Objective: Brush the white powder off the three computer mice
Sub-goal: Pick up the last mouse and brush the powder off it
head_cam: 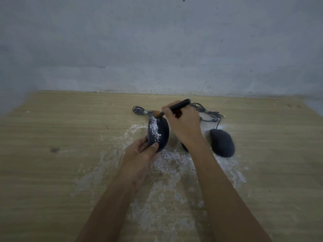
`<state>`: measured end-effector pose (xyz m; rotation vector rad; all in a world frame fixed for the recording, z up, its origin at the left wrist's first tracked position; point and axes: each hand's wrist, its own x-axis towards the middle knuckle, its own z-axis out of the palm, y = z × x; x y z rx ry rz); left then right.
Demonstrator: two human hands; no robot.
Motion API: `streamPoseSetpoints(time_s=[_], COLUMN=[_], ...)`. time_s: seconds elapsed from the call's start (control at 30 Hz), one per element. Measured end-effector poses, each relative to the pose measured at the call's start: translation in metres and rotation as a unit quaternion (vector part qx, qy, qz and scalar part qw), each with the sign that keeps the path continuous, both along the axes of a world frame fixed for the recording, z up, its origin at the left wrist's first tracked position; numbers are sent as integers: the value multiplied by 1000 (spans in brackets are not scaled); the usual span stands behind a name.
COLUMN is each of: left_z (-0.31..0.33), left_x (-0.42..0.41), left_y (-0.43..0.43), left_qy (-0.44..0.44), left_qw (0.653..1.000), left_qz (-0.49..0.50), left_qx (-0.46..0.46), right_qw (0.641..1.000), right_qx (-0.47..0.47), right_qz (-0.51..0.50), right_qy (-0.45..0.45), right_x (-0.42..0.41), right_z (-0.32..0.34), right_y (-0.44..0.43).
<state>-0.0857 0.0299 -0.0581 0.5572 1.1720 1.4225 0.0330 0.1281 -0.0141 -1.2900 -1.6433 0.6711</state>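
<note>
My left hand (140,154) grips the near end of a dark mouse (161,132) and holds it tilted on its side, a band of white powder along its left face. My right hand (183,123) is closed on a black-handled brush (180,104); its brown bristles touch the far end of that mouse. A second dark mouse (222,142) lies flat on the wooden table (61,163) to the right and looks free of powder. Only a dark sliver of a third mouse (185,147) shows under my right wrist.
White powder (167,172) is smeared over the tabletop around and in front of the mice. Coiled grey and black cables (139,110) lie behind them, close to the grey wall (157,49) at the table's far edge.
</note>
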Motion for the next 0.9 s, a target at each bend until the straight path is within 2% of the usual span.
streamPoseSetpoints(time_s=[0.07, 0.17, 0.23, 0.3, 0.33, 0.4, 0.53, 0.6, 0.7, 0.77, 0.9], left_z=[-1, -2, -2, -2, -2, -1, 0, 0, 0, 1, 3], left_x=[1, 1, 1, 2, 2, 3, 3, 2, 3, 3, 2], left_y=[0, 0, 0, 1, 2, 1, 1, 2, 2, 2, -1], left_qy=[12, 18, 17, 17, 19, 20, 8, 2, 0, -2, -7], left_qw=[1000, 1000, 1000, 1000, 1000, 1000, 1000, 1000, 1000, 1000, 1000], left_qz=[-1, 1, 3, 3, 4, 8, 11, 12, 11, 12, 14], left_qx=[-3, -1, 0, -3, -5, -9, -5, -4, -3, -2, 3], right_qw=[999, 997, 997, 1000, 999, 999, 996, 996, 998, 998, 998], right_qx=[-7, 8, 27, 15, 5, 4, 37, 60, 37, 26, 52], right_qz=[34, -21, -51, -5, 28, 45, -55, -63, 9, 43, -24], right_qy=[14, 80, 49, -11, -14, 22, 52, 10, -53, -30, 25], right_x=[-3, -3, 1, 3, 1, -4, -7, -4, -2, -4, -1], right_z=[-1, 2, 3, 3, 2, 2, 5, 4, 5, 6, 10], right_y=[-3, -3, 0, 0, -1, -4, -4, -5, -7, -8, -9])
